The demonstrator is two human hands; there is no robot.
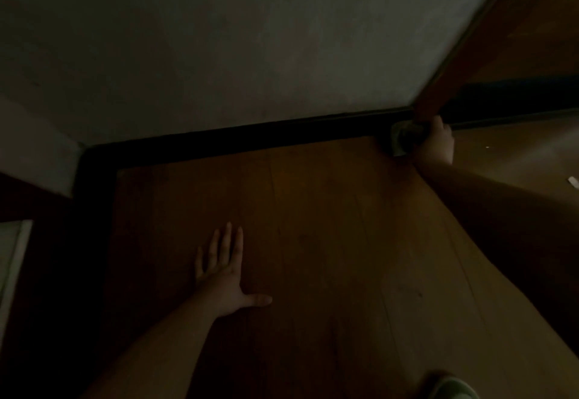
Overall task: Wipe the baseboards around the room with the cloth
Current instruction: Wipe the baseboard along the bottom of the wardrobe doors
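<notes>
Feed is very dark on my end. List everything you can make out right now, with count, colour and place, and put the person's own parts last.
wall: one, pale grey, upper part of view.
baseboard: one dark strip, along the wall's foot, turning a corner at left.
floor: one, brown wood planks, centre.
door edge: one, reddish brown, upper right.
cloth: one, pale, at the baseboard by the door edge.
scrap: one, white, on the floor at far right.
slipper: one, pale, bottom right; too dim to be sure.
left hand: one, flat on the floor, fingers spread.
right hand: one, grips the cloth.
</notes>
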